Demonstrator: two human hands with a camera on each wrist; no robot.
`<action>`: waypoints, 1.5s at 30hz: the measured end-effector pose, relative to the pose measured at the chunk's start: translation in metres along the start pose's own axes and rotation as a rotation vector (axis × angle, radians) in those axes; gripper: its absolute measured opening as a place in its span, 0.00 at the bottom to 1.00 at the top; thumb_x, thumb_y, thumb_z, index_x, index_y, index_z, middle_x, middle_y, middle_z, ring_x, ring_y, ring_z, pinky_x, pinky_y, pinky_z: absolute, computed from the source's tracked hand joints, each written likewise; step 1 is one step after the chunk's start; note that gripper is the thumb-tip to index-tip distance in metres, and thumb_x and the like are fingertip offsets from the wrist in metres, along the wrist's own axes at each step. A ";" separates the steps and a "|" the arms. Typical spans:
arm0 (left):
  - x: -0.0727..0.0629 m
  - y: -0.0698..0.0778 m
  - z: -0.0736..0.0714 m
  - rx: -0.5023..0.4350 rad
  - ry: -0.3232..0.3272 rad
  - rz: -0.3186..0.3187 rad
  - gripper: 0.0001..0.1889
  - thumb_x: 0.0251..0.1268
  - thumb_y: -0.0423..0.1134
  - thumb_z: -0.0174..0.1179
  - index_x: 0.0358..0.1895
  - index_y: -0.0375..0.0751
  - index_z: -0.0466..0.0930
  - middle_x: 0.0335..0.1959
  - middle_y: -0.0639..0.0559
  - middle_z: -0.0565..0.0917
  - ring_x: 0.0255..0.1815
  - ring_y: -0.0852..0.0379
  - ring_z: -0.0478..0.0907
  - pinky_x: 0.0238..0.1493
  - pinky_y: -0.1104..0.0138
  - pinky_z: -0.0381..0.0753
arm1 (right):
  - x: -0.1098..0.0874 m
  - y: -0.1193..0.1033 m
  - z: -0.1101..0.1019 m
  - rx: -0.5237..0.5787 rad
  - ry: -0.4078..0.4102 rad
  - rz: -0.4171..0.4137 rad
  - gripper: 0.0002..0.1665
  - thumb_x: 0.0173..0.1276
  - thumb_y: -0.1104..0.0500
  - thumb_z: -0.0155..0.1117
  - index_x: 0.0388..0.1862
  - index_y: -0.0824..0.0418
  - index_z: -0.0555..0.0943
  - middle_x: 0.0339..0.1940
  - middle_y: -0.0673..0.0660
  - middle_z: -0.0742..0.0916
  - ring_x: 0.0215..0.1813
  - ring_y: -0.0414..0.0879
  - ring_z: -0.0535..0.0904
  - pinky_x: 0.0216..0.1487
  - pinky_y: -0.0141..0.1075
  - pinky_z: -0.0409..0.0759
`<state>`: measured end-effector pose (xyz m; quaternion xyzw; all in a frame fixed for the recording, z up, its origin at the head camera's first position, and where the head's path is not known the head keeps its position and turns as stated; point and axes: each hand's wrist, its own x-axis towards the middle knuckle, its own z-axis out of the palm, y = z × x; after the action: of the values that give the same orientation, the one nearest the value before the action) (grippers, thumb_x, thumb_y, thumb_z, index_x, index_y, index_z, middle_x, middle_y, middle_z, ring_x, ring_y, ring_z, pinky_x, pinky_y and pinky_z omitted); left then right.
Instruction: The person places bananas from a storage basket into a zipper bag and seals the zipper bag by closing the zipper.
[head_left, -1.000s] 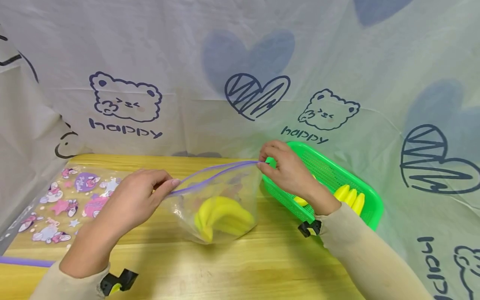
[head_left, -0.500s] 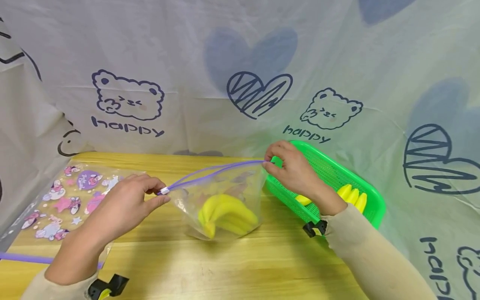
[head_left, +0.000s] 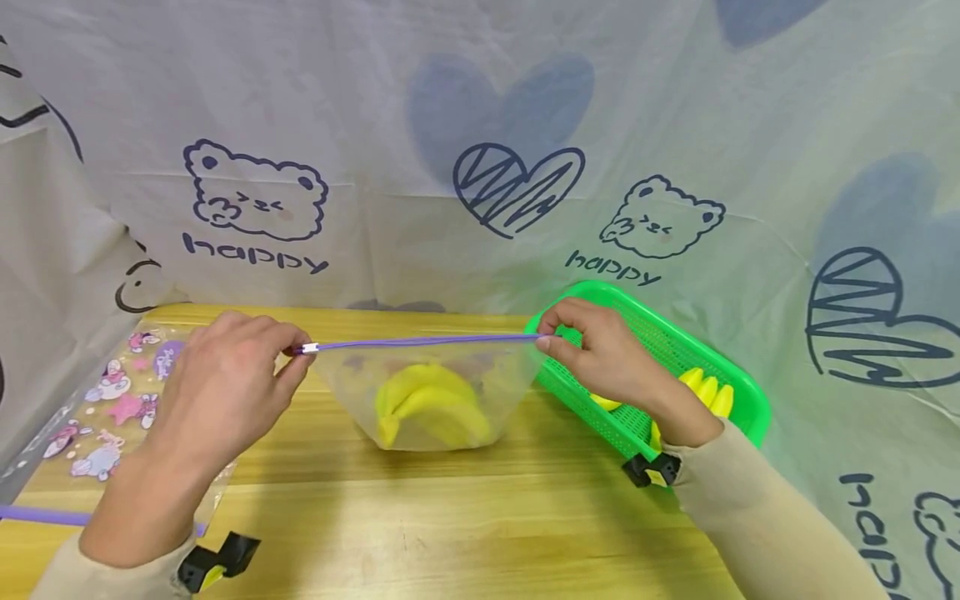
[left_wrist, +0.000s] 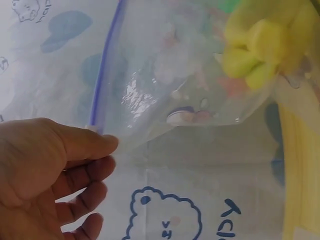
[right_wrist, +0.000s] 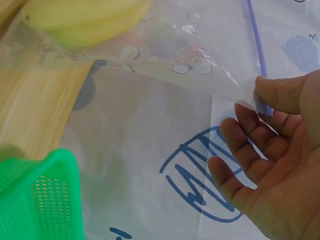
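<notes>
A clear printed zip bag (head_left: 341, 379) hangs between my two hands with a bunch of bananas (head_left: 431, 406) inside. Its purple zip edge (head_left: 420, 341) is stretched nearly straight. My left hand (head_left: 232, 387) pinches the left end of that edge, right by the white slider (head_left: 310, 348). The right hand (head_left: 603, 350) pinches the opposite top corner between thumb and forefinger. In the left wrist view the left thumb and forefinger grip the corner, the other fingers loosely bent. The right wrist view shows the right thumb (right_wrist: 282, 95) pressed on the other corner.
A green plastic basket (head_left: 738, 383) with more bananas (head_left: 707, 392) stands at the right, partly behind the right forearm. Another printed zip bag (head_left: 112, 408) lies flat on the wooden table (head_left: 450, 525) at left. A white cloth with drawings (head_left: 390, 225) hangs behind.
My left hand has moved left and upward, drawing the zip edge from a slack, gaping curve into a taut line. The right hand has shifted slightly right. The bag's bottom has risen.
</notes>
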<state>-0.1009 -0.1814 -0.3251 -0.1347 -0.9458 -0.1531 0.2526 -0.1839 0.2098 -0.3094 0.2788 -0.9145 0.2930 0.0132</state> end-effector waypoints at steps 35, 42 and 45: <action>0.001 -0.007 -0.006 -0.188 -0.196 -0.167 0.04 0.69 0.41 0.71 0.42 0.46 0.91 0.47 0.46 0.91 0.44 0.45 0.83 0.40 0.49 0.80 | 0.000 0.007 -0.003 -0.180 -0.007 -0.151 0.04 0.77 0.60 0.67 0.39 0.55 0.80 0.47 0.51 0.84 0.55 0.50 0.77 0.59 0.49 0.77; -0.003 -0.011 0.002 -0.189 -0.148 -0.047 0.03 0.63 0.36 0.73 0.38 0.48 0.91 0.41 0.52 0.92 0.45 0.48 0.83 0.43 0.50 0.80 | -0.001 0.011 -0.002 -0.172 -0.023 -0.154 0.04 0.76 0.60 0.67 0.39 0.54 0.81 0.47 0.51 0.85 0.55 0.50 0.78 0.59 0.50 0.78; -0.004 -0.011 0.004 -0.185 -0.093 -0.011 0.05 0.60 0.34 0.74 0.36 0.49 0.91 0.39 0.55 0.92 0.42 0.51 0.83 0.41 0.53 0.80 | -0.002 0.012 -0.003 -0.161 -0.030 -0.155 0.04 0.75 0.61 0.68 0.38 0.54 0.81 0.46 0.51 0.85 0.54 0.49 0.78 0.59 0.50 0.78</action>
<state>-0.1026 -0.1913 -0.3331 -0.1590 -0.9390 -0.2349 0.1943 -0.1887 0.2207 -0.3135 0.3511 -0.9108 0.2126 0.0446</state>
